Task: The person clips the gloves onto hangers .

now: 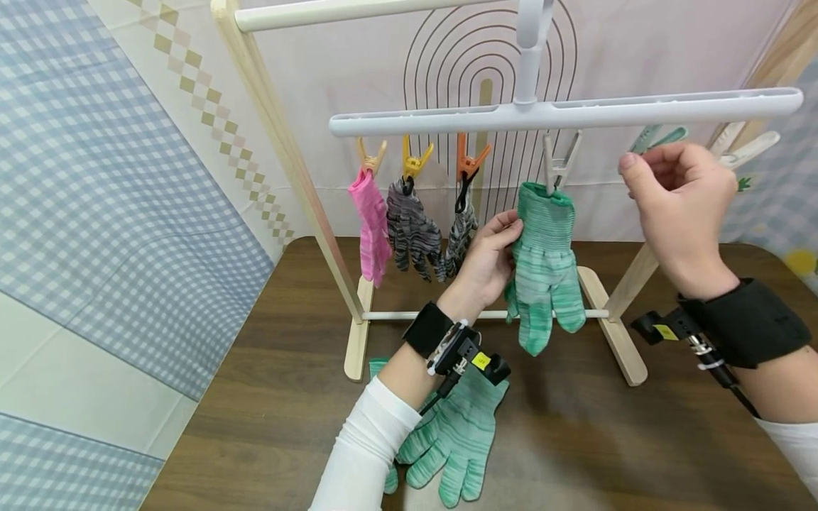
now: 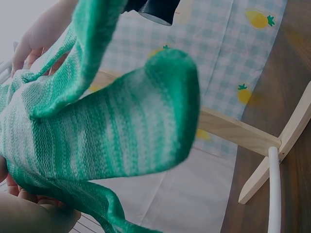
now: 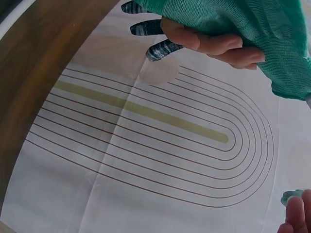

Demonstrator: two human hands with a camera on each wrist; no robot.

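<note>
Green-and-white striped knit, ribbed at the cuff, makes up the hanging glove (image 1: 544,262), which dangles by its cuff from a pale grey clip (image 1: 559,167) under the white plastic hanger bar (image 1: 639,108); the left hand (image 1: 488,259) has its fingers (image 1: 508,226) curled on the glove's edge just below the cuff; the right hand (image 1: 680,206) is raised beside the bar at a teal clip (image 1: 658,136), fingers curled in with the thumb forward, though whether they pinch the clip cannot be told; no writing can be read, only small yellow tags on the black wrist straps; a matching green glove (image 1: 454,436) lies flat on the dark wood-grain bench (image 1: 575,440); a pink glove (image 1: 371,227) and two grey marled gloves (image 1: 412,231) hang from orange and yellow clips on the smooth wooden rack (image 1: 281,142).
</note>
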